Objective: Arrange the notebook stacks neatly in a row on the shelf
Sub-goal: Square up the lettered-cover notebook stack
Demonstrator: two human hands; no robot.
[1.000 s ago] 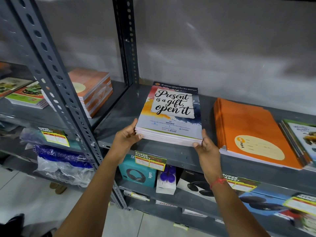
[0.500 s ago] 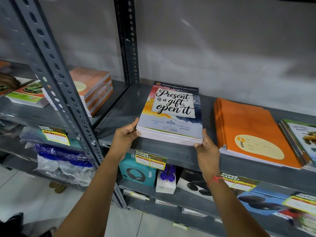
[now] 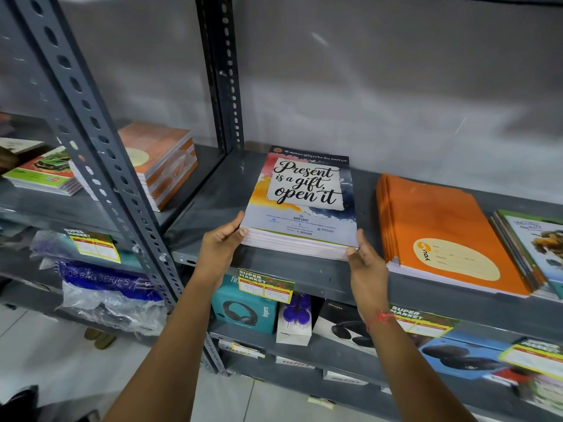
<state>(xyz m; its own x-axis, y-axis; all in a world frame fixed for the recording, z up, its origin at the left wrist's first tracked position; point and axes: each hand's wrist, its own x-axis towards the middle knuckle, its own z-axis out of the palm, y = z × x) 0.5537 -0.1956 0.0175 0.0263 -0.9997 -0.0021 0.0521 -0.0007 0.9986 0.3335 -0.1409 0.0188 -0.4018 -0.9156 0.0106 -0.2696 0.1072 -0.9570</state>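
Observation:
A stack of notebooks [image 3: 304, 196] with a "Present is a gift, open it" cover lies flat on the grey metal shelf [image 3: 213, 190]. My left hand [image 3: 221, 245] grips its near left corner, thumb on the cover. Against the near right corner presses my right hand [image 3: 364, 263], fingers along the stack's edge. Just right of it lies an orange notebook stack [image 3: 441, 226], and a further stack with picture covers [image 3: 536, 239] sits at the frame's right edge.
A perforated upright post [image 3: 91, 141] stands left of my left arm. Behind it, the neighbouring shelf holds an orange-brown stack [image 3: 161, 159] and green-covered notebooks [image 3: 45, 175]. Below are headphone boxes [image 3: 243, 309] and yellow price tags [image 3: 265, 284].
The stack has shifted very slightly back on the shelf with both hands still at its near corners. The view has barely moved.

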